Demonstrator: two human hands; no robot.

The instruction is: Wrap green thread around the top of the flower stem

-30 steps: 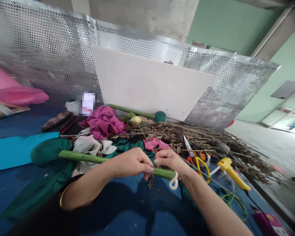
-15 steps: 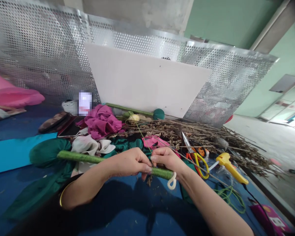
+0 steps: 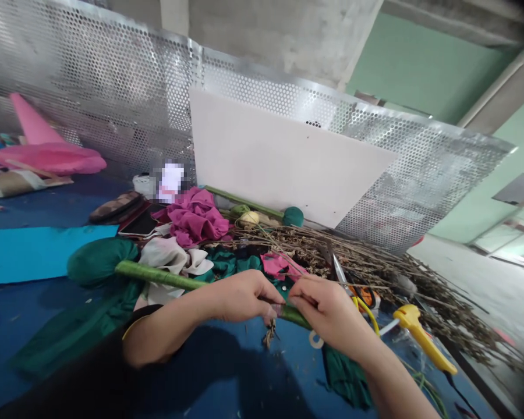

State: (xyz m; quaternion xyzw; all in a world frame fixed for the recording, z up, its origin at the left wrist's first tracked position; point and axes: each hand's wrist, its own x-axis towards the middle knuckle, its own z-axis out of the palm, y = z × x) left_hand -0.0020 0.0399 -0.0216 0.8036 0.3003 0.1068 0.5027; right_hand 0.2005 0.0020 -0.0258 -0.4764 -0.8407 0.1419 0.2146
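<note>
Where both hands meet, one green stem, held aslant, extends toward nine o'clock; directions counted from the hands. Left hand: clasped around the stem. Right hand: fingertips bunched at the stem; whether they grip it, cannot tell. Dark green ball: at the stem's left end, nine o'clock. Dried tuft: below the left fingers, seven. Scissors: two. Yellow glue gun: between three and four. Magenta cloth: ten. White board: twelve.
</note>
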